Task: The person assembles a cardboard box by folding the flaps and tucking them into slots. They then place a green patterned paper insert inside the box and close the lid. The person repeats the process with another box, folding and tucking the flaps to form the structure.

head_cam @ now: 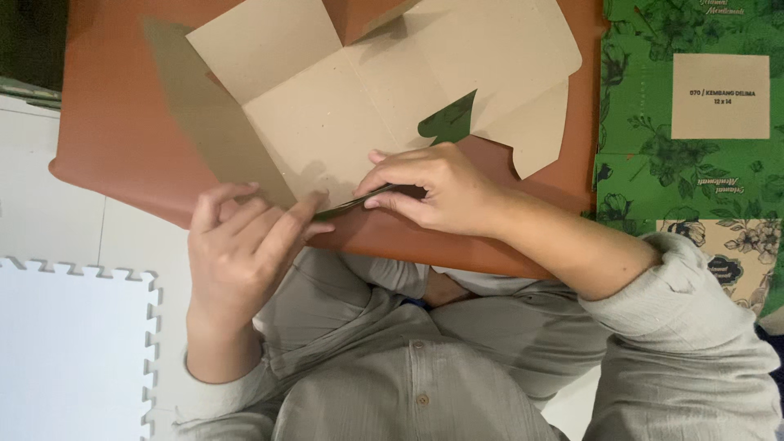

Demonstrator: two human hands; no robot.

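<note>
— What lay on the far left?

— A white foam mat [69,351] with bumpy puzzle edges lay on the pale floor [33,196]. It was well apart from the hands.

— And the left hand?

— The left hand [241,245] sat at the near edge of the brown tabletop [114,122]. Its fingers were curled in, and the thumb and first finger pinched the near edge of a flat brown cardboard box [343,114]. One side flap stood up tilted just above that hand.

— Where was the cardboard box?

— It lay spread open in the middle of the brown tabletop, reaching from both hands up to the far edge. A bit of its green outside showed through a cut in the middle.

— What did the right hand do?

— The right hand [437,188] was just beside the left one, fingers bent and pressed down on the same near edge, squeezing the fold. The two hands were close but not touching.

— Was anything in the way?

— The right hand hid part of the fold.

— And on the right?

— A stack of green flowery boxes [645,163] lay past the right edge, with a tan label [720,95] on top.
</note>
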